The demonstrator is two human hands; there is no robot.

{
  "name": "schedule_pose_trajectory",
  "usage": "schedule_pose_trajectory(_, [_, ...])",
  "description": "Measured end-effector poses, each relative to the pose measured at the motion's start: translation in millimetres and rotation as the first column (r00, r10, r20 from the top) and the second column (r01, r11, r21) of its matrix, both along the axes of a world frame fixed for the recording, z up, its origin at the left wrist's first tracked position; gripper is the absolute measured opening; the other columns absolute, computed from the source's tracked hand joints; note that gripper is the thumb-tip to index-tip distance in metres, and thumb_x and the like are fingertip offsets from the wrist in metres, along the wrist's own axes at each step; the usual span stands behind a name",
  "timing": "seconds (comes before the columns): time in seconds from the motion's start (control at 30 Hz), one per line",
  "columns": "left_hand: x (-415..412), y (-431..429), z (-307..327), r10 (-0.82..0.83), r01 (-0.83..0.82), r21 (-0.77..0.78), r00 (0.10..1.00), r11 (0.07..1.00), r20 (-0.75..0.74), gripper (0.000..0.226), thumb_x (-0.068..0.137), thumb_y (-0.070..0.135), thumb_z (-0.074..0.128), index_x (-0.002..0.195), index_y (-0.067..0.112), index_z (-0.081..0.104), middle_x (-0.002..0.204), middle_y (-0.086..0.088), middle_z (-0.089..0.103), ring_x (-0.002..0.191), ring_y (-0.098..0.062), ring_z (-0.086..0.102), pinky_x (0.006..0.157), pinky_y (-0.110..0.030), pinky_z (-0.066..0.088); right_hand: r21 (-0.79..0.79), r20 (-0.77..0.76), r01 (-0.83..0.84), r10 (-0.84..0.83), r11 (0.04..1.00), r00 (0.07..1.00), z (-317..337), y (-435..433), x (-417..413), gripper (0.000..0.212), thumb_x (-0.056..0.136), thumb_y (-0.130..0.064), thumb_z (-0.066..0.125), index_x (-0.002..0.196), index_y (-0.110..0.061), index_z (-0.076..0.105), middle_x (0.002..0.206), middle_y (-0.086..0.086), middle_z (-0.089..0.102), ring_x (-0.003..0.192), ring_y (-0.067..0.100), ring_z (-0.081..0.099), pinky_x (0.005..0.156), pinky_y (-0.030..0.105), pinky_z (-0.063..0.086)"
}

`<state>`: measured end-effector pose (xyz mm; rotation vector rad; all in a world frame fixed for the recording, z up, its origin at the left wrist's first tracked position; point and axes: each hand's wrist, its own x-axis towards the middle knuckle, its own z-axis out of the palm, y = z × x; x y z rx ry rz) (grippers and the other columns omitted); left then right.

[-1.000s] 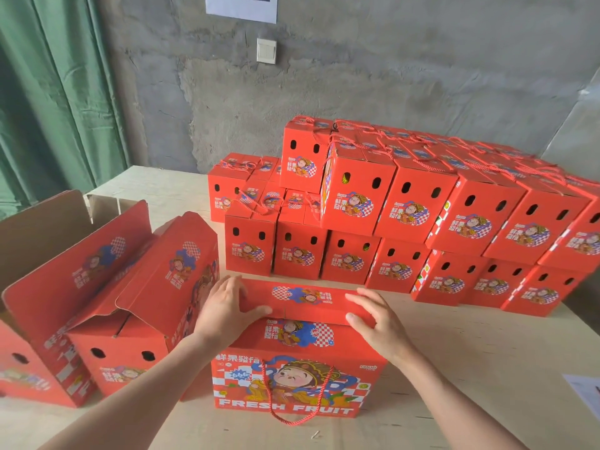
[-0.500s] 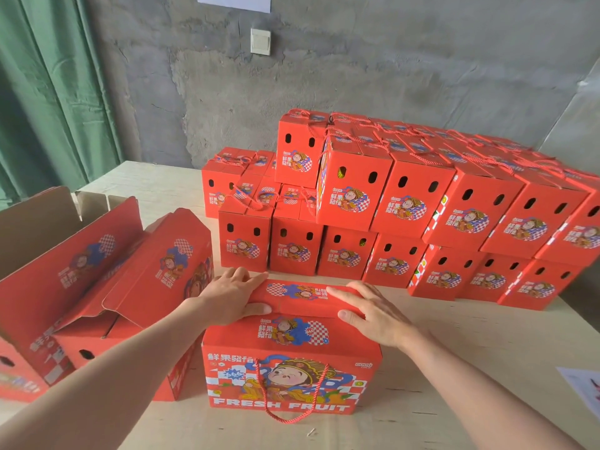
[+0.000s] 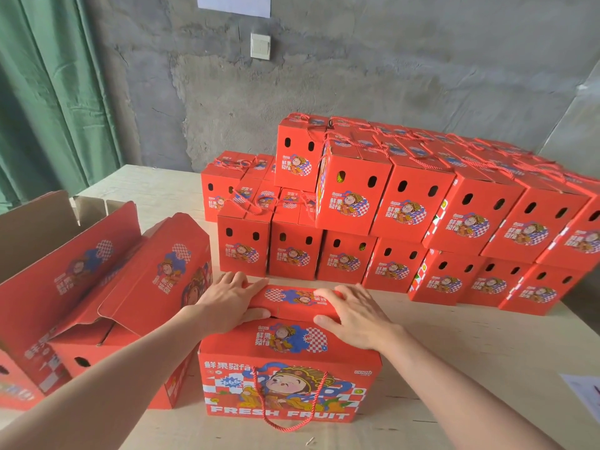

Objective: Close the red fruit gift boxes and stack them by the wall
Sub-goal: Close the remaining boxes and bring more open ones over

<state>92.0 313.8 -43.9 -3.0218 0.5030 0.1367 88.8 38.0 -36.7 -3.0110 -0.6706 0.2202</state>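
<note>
A red fruit gift box (image 3: 285, 391) printed FRESH FRUIT stands in front of me on the wooden table (image 3: 470, 345), a red cord handle hanging down its front. Its far top flap (image 3: 293, 300) is folded down over the near one. My left hand (image 3: 230, 302) presses flat on the flap's left end, thumb along its near edge. My right hand (image 3: 352, 315) lies flat on the right end. Behind, a two-layer stack of closed red boxes (image 3: 406, 219) stands by the grey wall (image 3: 357, 86).
Two open red boxes (image 3: 136, 303) with raised lids stand at the left, the outer one (image 3: 42, 297) beside brown cardboard flaps. A green curtain (image 3: 48, 102) hangs at the far left. A sheet of paper (image 3: 584, 394) lies at the table's right edge.
Both hands have pushed the far top flap further down onto the box, and their fingers now lie flatter on it. The box itself has stayed in place.
</note>
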Motion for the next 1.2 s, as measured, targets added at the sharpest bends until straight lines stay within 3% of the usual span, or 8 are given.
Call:
schedule_pose_trajectory(0.1, [0,0,4,-0.023,0.023,0.008,0.999,1.0,-0.043,0.102,0.062,0.082,-0.002,0.152,0.033,0.005,0.135,-0.01,0.036,0.125,-0.029,0.036,0.105,-0.041,0.035,0.025,-0.028,-0.005,0.006,1.0,1.0,-1,6,0,0.049,0.096,-0.06,0.025,0.142,-0.06,0.007,0.152,0.007,0.024,0.14,0.03,0.02,0.116,0.046,0.015])
schedule_pose_trajectory(0.23, [6,-14,8,0.016,-0.012,0.043,0.996,0.999,-0.089,0.097,0.065,0.087,0.005,0.15,0.04,0.002,0.136,-0.014,0.036,0.123,-0.035,0.038,0.099,-0.045,0.038,0.011,-0.01,-0.018,0.018,1.0,1.0,-2,4,0,0.047,0.096,-0.06,0.022,0.139,-0.064,0.003,0.136,0.006,0.033,0.13,0.03,0.029,0.113,0.044,0.019])
schedule_pose_trajectory(0.37, [3,-32,4,0.102,-0.101,0.039,0.994,0.994,-0.032,0.096,0.069,0.091,0.018,0.148,0.037,0.014,0.14,-0.015,0.037,0.127,-0.038,0.037,0.101,-0.048,0.033,0.032,-0.008,0.005,-0.005,0.999,1.0,-5,6,0,0.047,0.096,-0.06,0.023,0.138,-0.065,0.003,0.141,0.007,0.03,0.133,0.03,0.025,0.113,0.046,0.018])
schedule_pose_trajectory(0.53, [-1,-31,-1,0.102,-0.102,0.0,0.994,0.995,0.046,0.101,0.065,0.091,0.007,0.145,0.033,0.022,0.14,-0.011,0.041,0.129,-0.035,0.036,0.105,-0.047,0.03,0.033,0.022,0.03,-0.03,0.999,0.999,-10,11,-3,0.05,0.094,-0.059,0.023,0.14,-0.061,0.003,0.14,0.009,0.03,0.131,0.032,0.026,0.113,0.047,0.015])
schedule_pose_trajectory(0.7, [3,-24,0,0.006,-0.006,0.003,1.0,1.0,-0.003,0.114,0.055,0.089,-0.002,0.149,0.028,0.014,0.139,-0.014,0.04,0.129,-0.034,0.035,0.106,-0.046,0.031,0.036,0.012,0.024,-0.024,0.999,1.0,-9,16,-2,0.049,0.095,-0.062,0.02,0.141,-0.061,0.002,0.151,0.007,0.023,0.139,0.028,0.018,0.114,0.049,0.009])
schedule_pose_trajectory(0.87, [12,-2,-1,-0.168,0.169,0.022,0.985,0.985,-0.05,0.101,0.065,0.084,-0.003,0.151,0.032,0.001,0.137,-0.008,0.04,0.126,-0.027,0.035,0.104,-0.042,0.031,0.051,-0.002,0.005,-0.005,0.999,1.0,-10,10,-3,0.046,0.097,-0.059,0.018,0.14,-0.062,0.002,0.148,0.005,0.024,0.138,0.025,0.017,0.112,0.045,0.008])
schedule_pose_trajectory(1.07, [9,-5,-12,-0.144,0.139,0.054,0.985,0.989,0.098,0.098,0.067,0.082,-0.011,0.15,0.034,0.006,0.134,-0.006,0.044,0.125,-0.027,0.038,0.103,-0.041,0.032,0.02,0.017,0.042,-0.042,0.999,0.999,-13,18,-5,0.048,0.096,-0.058,0.019,0.139,-0.063,-0.004,0.146,0.009,0.025,0.137,0.033,0.02,0.114,0.052,0.008])
schedule_pose_trajectory(1.2, [10,-6,-15,-0.13,0.124,0.066,0.988,0.99,0.084,0.098,0.067,0.081,-0.009,0.151,0.032,0.003,0.136,-0.009,0.04,0.126,-0.028,0.036,0.105,-0.041,0.029,0.015,-0.003,0.05,-0.05,0.999,0.999,-15,23,-7,0.049,0.097,-0.057,0.019,0.133,-0.068,-0.012,0.159,0.014,0.005,0.146,0.036,-0.001,0.114,0.056,-0.004])
